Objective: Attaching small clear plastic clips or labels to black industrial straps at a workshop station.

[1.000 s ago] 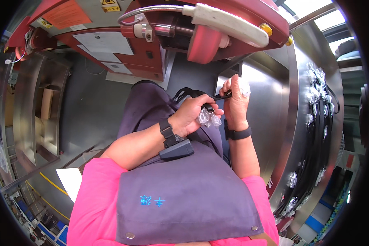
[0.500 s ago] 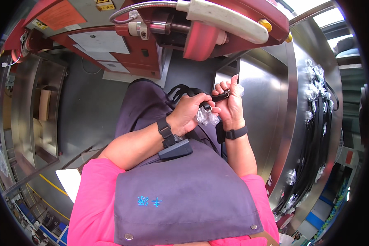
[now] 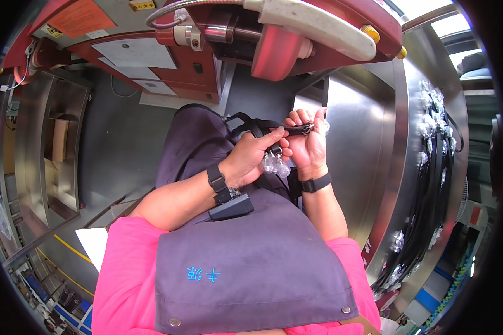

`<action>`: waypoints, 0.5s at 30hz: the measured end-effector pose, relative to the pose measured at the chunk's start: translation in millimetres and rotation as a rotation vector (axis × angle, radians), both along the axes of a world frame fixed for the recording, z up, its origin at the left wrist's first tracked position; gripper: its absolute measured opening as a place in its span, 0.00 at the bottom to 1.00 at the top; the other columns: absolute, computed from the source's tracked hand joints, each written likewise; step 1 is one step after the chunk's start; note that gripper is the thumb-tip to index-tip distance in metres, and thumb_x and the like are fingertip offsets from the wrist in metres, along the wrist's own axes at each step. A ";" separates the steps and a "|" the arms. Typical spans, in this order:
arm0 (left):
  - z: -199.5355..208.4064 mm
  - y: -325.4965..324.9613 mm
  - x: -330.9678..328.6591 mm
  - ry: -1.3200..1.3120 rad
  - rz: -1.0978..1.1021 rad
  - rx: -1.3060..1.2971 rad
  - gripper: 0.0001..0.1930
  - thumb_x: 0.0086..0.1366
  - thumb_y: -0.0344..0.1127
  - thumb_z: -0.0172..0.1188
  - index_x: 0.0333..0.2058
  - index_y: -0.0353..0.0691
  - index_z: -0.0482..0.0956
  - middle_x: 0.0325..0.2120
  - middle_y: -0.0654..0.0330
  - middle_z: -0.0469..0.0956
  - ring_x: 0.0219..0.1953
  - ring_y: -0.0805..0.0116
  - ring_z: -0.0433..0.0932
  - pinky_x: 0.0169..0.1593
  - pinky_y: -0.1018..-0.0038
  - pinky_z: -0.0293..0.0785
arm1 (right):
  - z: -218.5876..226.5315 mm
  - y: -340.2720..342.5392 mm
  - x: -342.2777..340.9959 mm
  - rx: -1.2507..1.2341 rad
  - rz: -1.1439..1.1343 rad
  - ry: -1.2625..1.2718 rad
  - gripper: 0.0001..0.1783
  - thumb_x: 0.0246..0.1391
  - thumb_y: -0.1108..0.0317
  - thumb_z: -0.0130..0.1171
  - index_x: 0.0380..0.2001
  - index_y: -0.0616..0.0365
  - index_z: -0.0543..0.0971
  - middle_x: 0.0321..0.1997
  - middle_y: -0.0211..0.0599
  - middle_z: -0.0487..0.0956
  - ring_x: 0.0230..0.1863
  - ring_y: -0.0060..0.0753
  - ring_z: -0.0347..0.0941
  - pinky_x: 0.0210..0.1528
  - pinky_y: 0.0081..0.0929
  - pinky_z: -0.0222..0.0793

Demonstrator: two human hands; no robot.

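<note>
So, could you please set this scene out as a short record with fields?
Left grip: closed on a black strap, with clear-wrapped pieces hanging below
Right grip: closed on black strapping beside a metal fitting
Ahead: red machine with a reddish roller
Right side: strap bundle with clear wrapping
Left side: cardboard box on metal shelving
Clothing: dark apron, pink sleeves

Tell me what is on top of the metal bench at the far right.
Black straps lie along the metal bench, with clear plastic wraps among them. The surface beneath them is covered and cannot be seen.
</note>
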State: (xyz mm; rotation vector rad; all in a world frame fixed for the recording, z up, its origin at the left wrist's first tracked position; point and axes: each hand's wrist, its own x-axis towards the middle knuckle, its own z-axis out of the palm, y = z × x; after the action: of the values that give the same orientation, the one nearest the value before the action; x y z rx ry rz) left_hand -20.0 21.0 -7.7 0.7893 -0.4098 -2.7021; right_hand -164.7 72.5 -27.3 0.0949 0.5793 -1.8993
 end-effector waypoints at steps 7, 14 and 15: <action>-15.8 4.8 14.3 0.048 0.082 0.027 0.12 0.63 0.40 0.62 0.34 0.35 0.79 0.26 0.60 0.79 0.28 0.71 0.79 0.34 0.75 0.78 | -6.1 -1.3 5.9 -0.063 0.137 0.219 0.19 0.65 0.56 0.47 0.21 0.50 0.62 0.22 0.27 0.60 0.26 0.26 0.54 0.34 0.27 0.56; -27.8 7.8 36.0 0.113 0.271 -0.016 0.08 0.62 0.34 0.64 0.34 0.35 0.78 0.22 0.60 0.77 0.24 0.72 0.78 0.27 0.75 0.76 | 20.6 7.2 55.2 0.193 0.229 0.785 0.23 0.65 0.44 0.42 0.25 0.50 0.64 0.27 0.26 0.64 0.26 0.21 0.60 0.27 0.16 0.57; -27.8 8.8 37.9 0.120 0.288 -0.037 0.07 0.62 0.33 0.63 0.33 0.36 0.77 0.21 0.60 0.77 0.22 0.71 0.77 0.26 0.75 0.76 | 25.8 5.4 65.3 0.210 0.170 0.789 0.24 0.66 0.46 0.41 0.26 0.54 0.64 0.25 0.26 0.62 0.26 0.20 0.57 0.31 0.19 0.55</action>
State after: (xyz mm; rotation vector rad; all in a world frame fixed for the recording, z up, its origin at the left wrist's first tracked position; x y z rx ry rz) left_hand 17.9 29.8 -35.6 0.6192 -0.2922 -2.4498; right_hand -99.4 77.9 -1.5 -0.5765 1.2690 -1.6624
